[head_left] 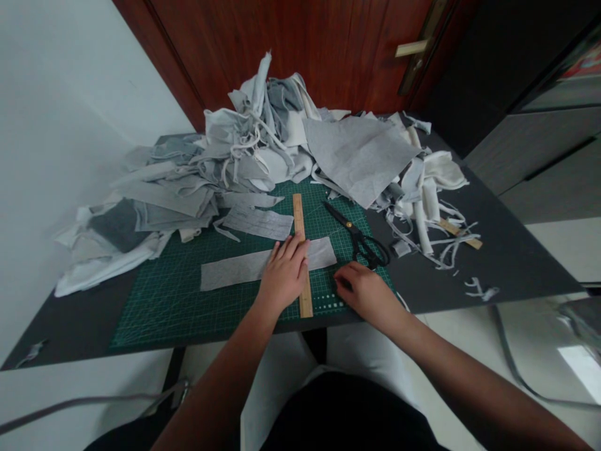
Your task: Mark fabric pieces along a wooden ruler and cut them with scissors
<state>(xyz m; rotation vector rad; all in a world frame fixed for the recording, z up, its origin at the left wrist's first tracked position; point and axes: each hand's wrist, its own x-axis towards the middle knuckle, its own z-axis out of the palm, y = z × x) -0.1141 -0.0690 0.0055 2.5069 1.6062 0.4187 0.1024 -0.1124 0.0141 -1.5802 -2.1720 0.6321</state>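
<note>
My left hand [284, 272] lies flat, fingers stretched out, pressing a wooden ruler [300, 219] down across a grey fabric strip [230, 269] on the green cutting mat [173, 300]. My right hand [366, 291] rests on the mat just right of the ruler, fingers curled together around something small that I cannot make out. Black scissors [359, 238] lie on the mat just beyond my right hand, untouched. A second grey fabric piece [258, 222] lies further back on the mat.
A big heap of grey and white fabric scraps [263, 144] covers the back of the dark table [507, 250]. Thin offcut strips [446, 244] and a wooden stick [462, 235] lie to the right. A wooden door [328, 50] stands behind.
</note>
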